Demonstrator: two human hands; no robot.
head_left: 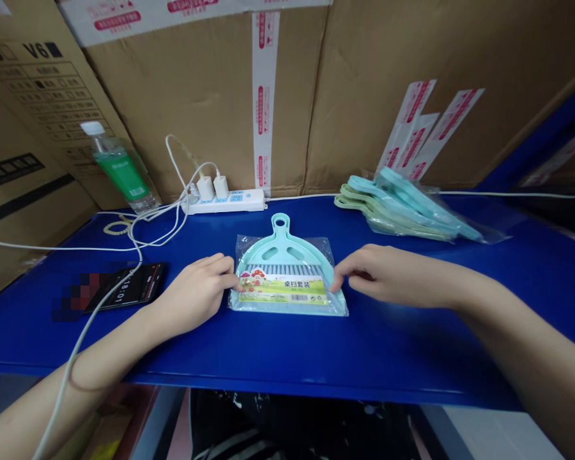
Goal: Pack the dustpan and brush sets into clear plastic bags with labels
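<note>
A light-blue dustpan and brush set (282,252) lies flat in clear plastic wrap on the blue table, its looped handle pointing away from me. Grey bristles and a yellow-green label with mushroom pictures show through the wrap. My left hand (199,289) is at the left edge of the set, fingers curled and fingertips on the wrap. At the opposite edge, my right hand (388,275) has its index fingertip against the wrap, with the other fingers bent in. Between them, the two hands grip the set by its sides.
Several wrapped dustpan sets (402,207), blue and green, lie at the back right. A power strip (230,201) with chargers, a tilted bottle (122,169) and a phone (129,287) are on the left. A white cable (96,313) crosses my left forearm. Cardboard boxes (211,96) stand behind.
</note>
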